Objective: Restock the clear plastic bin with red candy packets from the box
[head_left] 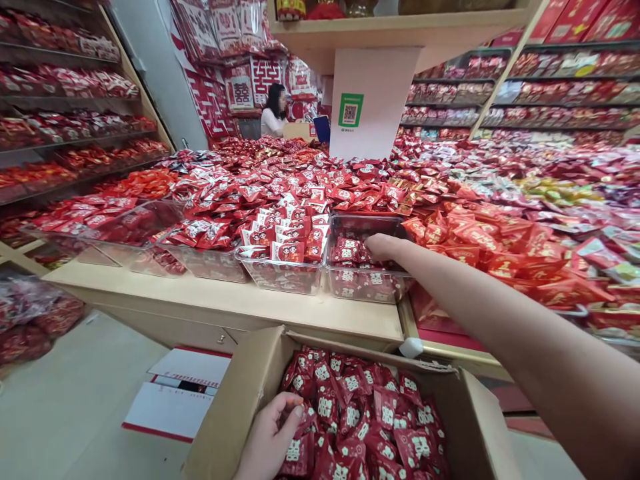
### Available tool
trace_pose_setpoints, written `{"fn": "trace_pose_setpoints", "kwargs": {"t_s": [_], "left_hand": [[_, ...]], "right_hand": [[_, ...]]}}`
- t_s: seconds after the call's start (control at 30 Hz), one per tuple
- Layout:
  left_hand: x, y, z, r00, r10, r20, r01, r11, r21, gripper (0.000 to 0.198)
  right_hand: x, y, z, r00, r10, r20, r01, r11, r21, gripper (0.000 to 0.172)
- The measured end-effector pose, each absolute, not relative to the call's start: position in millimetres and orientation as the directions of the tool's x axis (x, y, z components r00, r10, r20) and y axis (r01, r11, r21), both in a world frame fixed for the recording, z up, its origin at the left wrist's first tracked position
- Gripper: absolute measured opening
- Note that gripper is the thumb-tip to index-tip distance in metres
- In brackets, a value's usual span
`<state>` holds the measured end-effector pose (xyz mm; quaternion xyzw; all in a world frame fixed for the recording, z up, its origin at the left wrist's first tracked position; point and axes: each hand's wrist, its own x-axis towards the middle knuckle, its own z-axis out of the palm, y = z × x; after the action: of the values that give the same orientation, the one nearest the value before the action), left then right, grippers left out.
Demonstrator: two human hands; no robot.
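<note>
In the lower middle stands an open cardboard box (227, 400) full of small dark red wrapped candies (353, 417) with pale double-happiness characters. My left hand (273, 430) is inside its left part, beside the candies, thumb and forefinger tips close together; whatever lies between them is hidden. My right arm stretches to a clear plastic bin (365, 287) on the counter, with similar dark red candies (347, 251) over its bottom. My right hand (383, 248) reaches over its right part, fingers pointing down-left and mostly out of sight.
Neighbouring clear bins hold red-and-white packets (287, 233); orange-red packets (480, 240) are heaped to the right. White-and-red cartons (173, 400) lie on the floor at left. A white panel (373, 100) with a QR code rises behind. A person (274, 113) is at the back.
</note>
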<state>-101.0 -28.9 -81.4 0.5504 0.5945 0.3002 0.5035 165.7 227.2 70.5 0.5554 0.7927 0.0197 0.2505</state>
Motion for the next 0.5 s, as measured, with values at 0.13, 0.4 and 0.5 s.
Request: {"fn": "trace_pose_setpoints", "kwargs": {"t_s": [0.13, 0.4, 0.5], "left_hand": [[-101, -28, -83, 0.128, 0.951, -0.283, 0.356, 0.222, 0.908, 0.026], [-100, -28, -84, 0.132, 0.948, -0.289, 0.366, 0.224, 0.903, 0.024], [-100, -26, -84, 0.145, 0.942, -0.301, 0.385, 0.227, 0.895, 0.024]], "right_hand": [[161, 228, 71, -0.254, 0.9, -0.354, 0.874, 0.37, 0.314, 0.039], [164, 241, 65, -0.28, 0.864, -0.418, 0.872, 0.411, 0.264, 0.039], [166, 246, 57, -0.284, 0.864, -0.416, 0.88, 0.407, 0.244, 0.043]]}}
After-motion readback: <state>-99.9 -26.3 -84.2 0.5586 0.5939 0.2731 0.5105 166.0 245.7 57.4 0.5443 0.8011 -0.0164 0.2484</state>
